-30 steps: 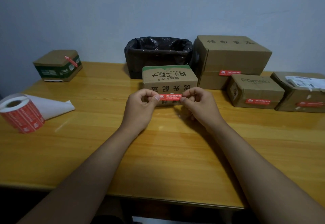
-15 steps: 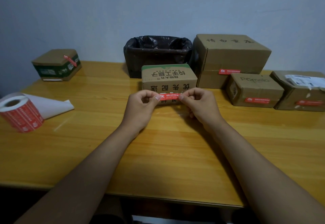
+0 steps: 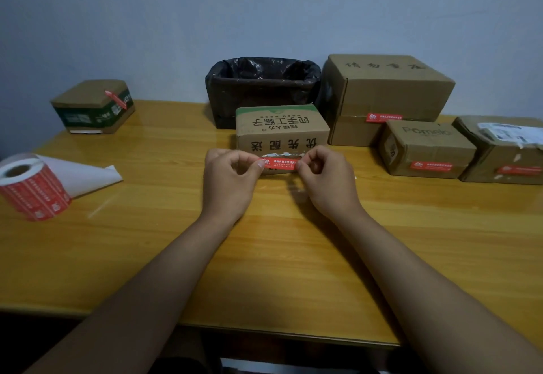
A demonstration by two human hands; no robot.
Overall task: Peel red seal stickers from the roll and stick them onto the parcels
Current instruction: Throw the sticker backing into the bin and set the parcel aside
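Sticker (image 3: 280, 164) stretched between hands, against parcel (image 3: 282, 131).

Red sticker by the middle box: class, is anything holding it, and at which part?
Yes. The red sticker is pinched at its two short ends, left hand on one, right hand on the other.

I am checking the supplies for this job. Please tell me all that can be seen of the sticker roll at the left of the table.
The sticker roll lies tilted at the left edge of the wooden table, its round end and hollow core turned up toward the camera. Its outer wraps show red stickers with small white print. A tail of bare white backing paper runs from it to the right, flat on the table. Neither hand touches it.
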